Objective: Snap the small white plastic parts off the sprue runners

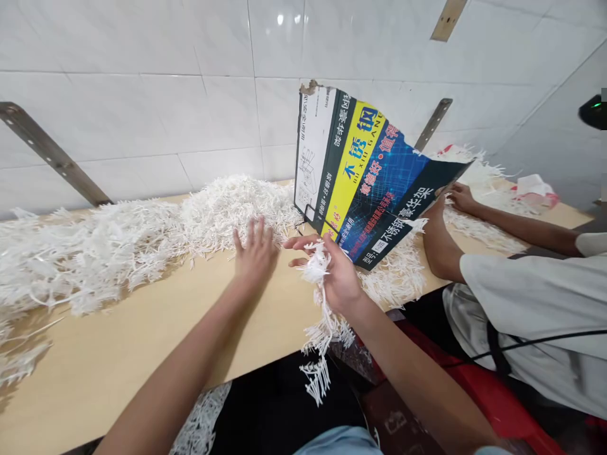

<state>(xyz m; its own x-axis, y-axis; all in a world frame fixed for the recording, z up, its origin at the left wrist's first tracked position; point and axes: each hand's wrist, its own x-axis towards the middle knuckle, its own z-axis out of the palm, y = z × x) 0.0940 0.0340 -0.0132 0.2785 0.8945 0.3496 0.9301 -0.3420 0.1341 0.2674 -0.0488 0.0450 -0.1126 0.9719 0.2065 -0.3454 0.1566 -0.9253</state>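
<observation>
One hanging clump of thin, white, branched, plastic-looking pieces (325, 335): from bare right hand (342, 278), long axis downward, past near edge of pale wood-toned table (165, 341).
Loose white heap of similar pieces (241, 205): on table, just beyond bare left hand (255, 256), the nearer one.
Left pose: palm down, fingers spread, grasping nothing visible.
Right pose: thumb and fingers loosely around clump, apart from left.
Multicoloured printed cardboard sheet (374, 170): tilted upright beyond right hand.

the white sprigs (232, 205) look like moulded plastic, spiky and mostly matt. the tabletop (118, 347) has a smooth, pale wood-look finish. the printed board (370, 170) is cardboard, rough and torn along its top edge. the wall tiles (218, 38) are glossy; the bracket (57, 158) is dull, worn metal; the co-worker's shirt (535, 297) is soft, matt cloth.
</observation>
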